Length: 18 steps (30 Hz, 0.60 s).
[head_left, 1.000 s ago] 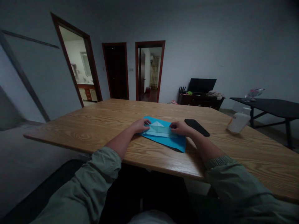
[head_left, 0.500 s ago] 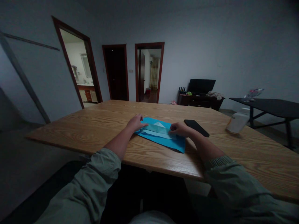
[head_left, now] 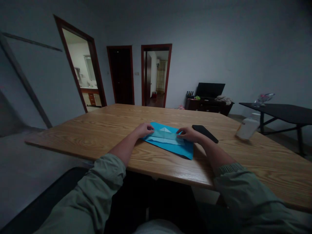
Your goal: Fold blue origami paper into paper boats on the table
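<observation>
Left hand [head_left: 144, 130]: fingers bent, fingertips on left end of the paper. Right hand [head_left: 190, 134]: same pose, fingertips on right end. 2 hands total, both bare; can't tell whether either one is pinching or just pressing.

Head view, only view:
- Folded blue paper [head_left: 179, 150]: lies flat on the worktop [head_left: 117, 123], near side, between the hands. Bright blue outside, 1 pale teal band across it, 1 whitish triangle at the band's far edge. Can't tell if the band is a separate sheet. Near right corner slightly raised.
- 1 black flat object [head_left: 205, 133], just right of and beyond the right hand, apart from the paper.
- 1 whitish bottle [head_left: 248, 127] farther right on the worktop, tilted in this view.
- 2 green sleeves [head_left: 107, 175], one per arm.
- Far right: 1 black table [head_left: 290, 112], 1 clear plastic item on it.
- Far wall: 1 dark screen [head_left: 210, 90] on 1 dark cabinet [head_left: 207, 104].
- 3 door frames, far and left.
</observation>
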Tool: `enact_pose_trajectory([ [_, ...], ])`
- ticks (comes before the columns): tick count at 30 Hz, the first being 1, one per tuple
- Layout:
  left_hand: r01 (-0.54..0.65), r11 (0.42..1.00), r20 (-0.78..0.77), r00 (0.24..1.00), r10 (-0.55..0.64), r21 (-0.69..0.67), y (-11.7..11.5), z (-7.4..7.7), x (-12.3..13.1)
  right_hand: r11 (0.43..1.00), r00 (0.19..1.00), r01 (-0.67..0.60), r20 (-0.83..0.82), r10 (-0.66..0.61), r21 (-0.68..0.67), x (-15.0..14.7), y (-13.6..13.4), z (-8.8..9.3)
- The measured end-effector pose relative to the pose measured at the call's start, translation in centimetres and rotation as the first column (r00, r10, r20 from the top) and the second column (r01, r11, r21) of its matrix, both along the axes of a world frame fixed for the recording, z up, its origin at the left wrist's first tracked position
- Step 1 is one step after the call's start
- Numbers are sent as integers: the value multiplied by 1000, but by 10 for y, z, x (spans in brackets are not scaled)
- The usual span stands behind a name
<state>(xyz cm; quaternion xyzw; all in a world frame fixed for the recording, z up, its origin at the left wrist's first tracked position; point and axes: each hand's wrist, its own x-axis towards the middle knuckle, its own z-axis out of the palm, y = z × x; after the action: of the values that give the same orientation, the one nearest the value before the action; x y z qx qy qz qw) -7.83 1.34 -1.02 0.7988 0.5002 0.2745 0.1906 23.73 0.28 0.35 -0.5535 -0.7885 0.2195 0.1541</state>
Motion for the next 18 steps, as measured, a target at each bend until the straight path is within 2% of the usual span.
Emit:
enact_pose_trajectory([
  [5, -25, 1000, -64, 998, 25, -13, -3, 1, -1, 999, 999, 39, -1, -39, 33, -3, -2, 0],
  [11, -66, 996, -181, 981, 74, 52, -7, 4, 1, 988, 993, 51, 98, -65, 144, -4, 1, -6],
  [14, -30, 998, -223, 974, 42, 54, -8, 4, 2, 983, 988, 20, 145, -47, 182, -5, 0, -6],
  [18, 20, 999, -270, 963, -8, 39, -9, 5, 5, 989, 986, 6, 166, -31, 151, -12, -5, -3],
])
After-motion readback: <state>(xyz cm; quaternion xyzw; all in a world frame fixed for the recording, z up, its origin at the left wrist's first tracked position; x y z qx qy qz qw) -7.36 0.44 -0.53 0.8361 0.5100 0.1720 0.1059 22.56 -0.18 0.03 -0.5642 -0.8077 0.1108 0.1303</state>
